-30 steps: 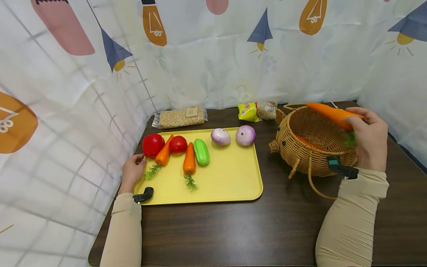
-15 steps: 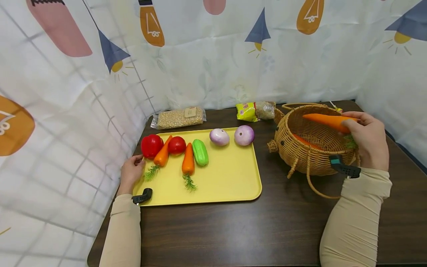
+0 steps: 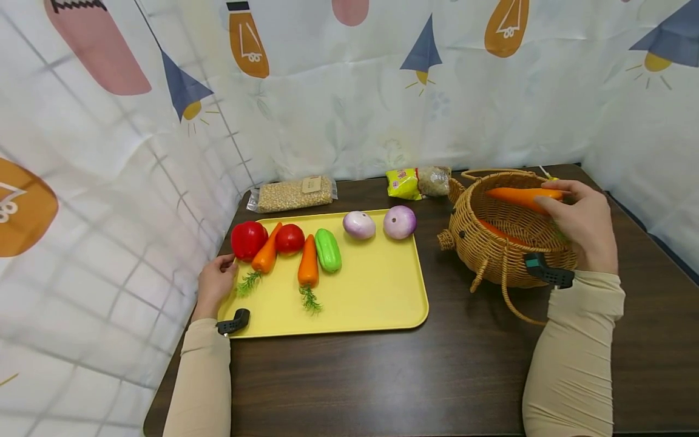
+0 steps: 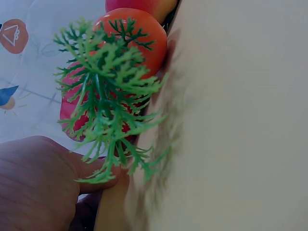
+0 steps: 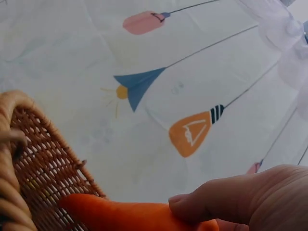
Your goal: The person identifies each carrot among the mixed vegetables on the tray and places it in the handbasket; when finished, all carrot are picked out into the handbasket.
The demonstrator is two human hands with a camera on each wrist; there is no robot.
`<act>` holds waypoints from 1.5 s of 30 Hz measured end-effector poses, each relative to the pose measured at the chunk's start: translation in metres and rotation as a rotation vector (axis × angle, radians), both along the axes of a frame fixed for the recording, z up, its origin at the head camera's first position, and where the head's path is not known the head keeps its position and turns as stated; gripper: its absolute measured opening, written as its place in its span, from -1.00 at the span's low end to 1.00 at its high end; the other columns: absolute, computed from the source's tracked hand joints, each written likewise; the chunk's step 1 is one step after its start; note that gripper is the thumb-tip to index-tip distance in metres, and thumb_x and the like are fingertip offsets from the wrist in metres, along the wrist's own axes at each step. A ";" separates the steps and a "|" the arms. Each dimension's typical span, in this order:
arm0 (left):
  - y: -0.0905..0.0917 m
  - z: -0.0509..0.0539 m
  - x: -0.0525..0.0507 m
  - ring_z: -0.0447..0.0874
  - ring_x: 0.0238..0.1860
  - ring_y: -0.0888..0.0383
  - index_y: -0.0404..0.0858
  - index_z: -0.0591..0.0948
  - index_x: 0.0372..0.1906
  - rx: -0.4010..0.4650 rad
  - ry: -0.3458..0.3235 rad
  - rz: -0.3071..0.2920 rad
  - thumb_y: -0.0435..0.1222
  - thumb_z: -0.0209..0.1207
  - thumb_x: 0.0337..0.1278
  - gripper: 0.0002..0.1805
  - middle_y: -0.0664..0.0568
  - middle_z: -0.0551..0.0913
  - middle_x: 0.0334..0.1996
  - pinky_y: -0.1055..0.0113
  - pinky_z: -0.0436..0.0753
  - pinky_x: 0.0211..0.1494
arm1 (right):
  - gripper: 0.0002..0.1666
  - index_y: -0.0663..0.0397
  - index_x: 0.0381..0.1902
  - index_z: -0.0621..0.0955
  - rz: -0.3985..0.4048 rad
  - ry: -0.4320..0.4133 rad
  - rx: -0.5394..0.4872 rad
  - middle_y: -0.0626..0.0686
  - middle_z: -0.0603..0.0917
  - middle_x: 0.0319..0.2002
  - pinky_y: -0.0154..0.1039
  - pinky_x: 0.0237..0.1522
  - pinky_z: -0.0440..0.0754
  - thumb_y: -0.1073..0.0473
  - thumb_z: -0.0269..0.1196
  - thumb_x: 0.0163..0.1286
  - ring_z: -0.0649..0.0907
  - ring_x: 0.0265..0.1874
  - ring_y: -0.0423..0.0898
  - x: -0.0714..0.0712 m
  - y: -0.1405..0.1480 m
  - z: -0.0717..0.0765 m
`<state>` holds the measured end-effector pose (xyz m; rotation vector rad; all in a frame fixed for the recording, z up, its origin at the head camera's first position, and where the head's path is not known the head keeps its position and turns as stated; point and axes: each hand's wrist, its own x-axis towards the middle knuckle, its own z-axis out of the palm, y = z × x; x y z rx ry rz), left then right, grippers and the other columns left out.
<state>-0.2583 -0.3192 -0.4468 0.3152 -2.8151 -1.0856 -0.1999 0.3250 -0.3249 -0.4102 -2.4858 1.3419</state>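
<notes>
My right hand (image 3: 587, 224) grips an orange carrot (image 3: 521, 196) by its thick end, over the mouth of the wicker basket (image 3: 491, 258). In the right wrist view the thumb lies on the carrot (image 5: 125, 214), whose tip points at the basket wall (image 5: 45, 159). Another orange carrot (image 3: 499, 232) is inside the basket. At the left edge of the yellow tray (image 3: 377, 297), my left hand (image 3: 215, 282) pinches the rim, thumb on top. Beside it are a red bell pepper (image 3: 249, 240) and a carrot (image 3: 265, 256) with green leaves (image 4: 106, 96).
Further along the tray lie a tomato (image 3: 290, 239), another carrot (image 3: 308, 264), a green cucumber-like vegetable (image 3: 328, 250) and two purple onions (image 3: 400, 223). Behind it are a bag of grains (image 3: 297, 194) and a yellow packet (image 3: 404, 183). A rope handle (image 3: 516, 309) hangs at the basket's front.
My right hand has lowered the carrot and shifted it left, further into the basket's mouth; the carrot now lies more level. My left hand stays at the tray rim.
</notes>
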 end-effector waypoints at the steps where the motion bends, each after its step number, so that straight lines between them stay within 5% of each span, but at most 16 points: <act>1: 0.000 0.000 0.000 0.48 0.01 -0.15 -0.41 0.45 0.29 0.001 -0.002 0.001 -0.30 -0.05 0.47 -0.58 -0.30 0.54 0.06 0.14 0.44 -0.05 | -0.37 0.13 0.28 0.48 0.015 -0.003 0.009 -0.04 0.41 0.06 -0.49 -0.39 0.49 -0.12 0.18 0.39 0.47 -0.25 -0.19 -0.001 -0.001 0.000; 6: -0.003 -0.003 0.000 0.48 0.01 -0.15 -0.40 0.46 0.29 -0.004 -0.008 0.004 -0.28 -0.05 0.47 -0.57 -0.29 0.54 0.07 0.12 0.43 -0.03 | -0.31 0.13 0.32 0.44 0.082 -0.046 0.060 0.23 0.32 0.31 -0.37 -0.44 0.46 -0.18 0.13 0.41 0.46 -0.28 -0.13 -0.006 -0.006 -0.003; 14: -0.001 0.000 0.000 0.48 0.00 -0.15 -0.40 0.46 0.28 -0.008 -0.005 -0.002 -0.28 -0.05 0.47 -0.58 -0.29 0.54 0.06 0.12 0.44 -0.04 | -0.28 0.16 0.23 0.52 0.094 -0.086 0.202 0.34 0.55 0.09 -0.29 -0.41 0.48 -0.28 0.11 0.38 0.51 -0.24 0.02 -0.012 -0.014 -0.005; 28: -0.002 -0.002 -0.001 0.49 -0.01 -0.15 -0.41 0.47 0.27 -0.013 0.009 0.000 -0.30 -0.04 0.46 -0.58 -0.29 0.55 0.04 0.14 0.44 -0.06 | -0.24 0.21 0.24 0.48 0.197 -0.125 0.179 0.39 0.53 0.09 -0.34 -0.38 0.53 -0.29 0.14 0.37 0.58 -0.12 0.19 -0.015 -0.017 -0.008; 32: -0.002 -0.003 -0.002 0.49 -0.02 -0.14 -0.41 0.47 0.28 -0.012 0.011 -0.002 -0.30 -0.04 0.46 -0.58 -0.29 0.55 0.04 0.15 0.45 -0.07 | -0.24 0.20 0.24 0.48 0.215 -0.127 0.172 0.35 0.54 0.09 -0.30 -0.33 0.57 -0.28 0.15 0.37 0.62 -0.17 0.08 -0.015 -0.016 -0.008; 38: -0.003 -0.004 -0.002 0.50 -0.03 -0.14 -0.41 0.47 0.27 -0.012 0.016 -0.004 -0.30 -0.04 0.46 -0.59 -0.29 0.56 0.03 0.15 0.45 -0.08 | -0.24 0.22 0.28 0.44 0.233 -0.128 0.126 0.33 0.54 0.12 -0.40 -0.34 0.59 -0.25 0.16 0.38 0.59 -0.44 -0.43 -0.015 -0.014 -0.008; 45: -0.003 -0.005 -0.003 0.50 -0.02 -0.15 -0.42 0.47 0.26 -0.019 0.019 -0.001 -0.31 -0.04 0.45 -0.59 -0.30 0.56 0.03 0.14 0.44 -0.05 | -0.25 0.16 0.28 0.45 0.197 -0.087 0.109 0.24 0.52 0.12 -0.43 -0.33 0.59 -0.28 0.13 0.38 0.57 -0.43 -0.47 -0.012 -0.018 -0.005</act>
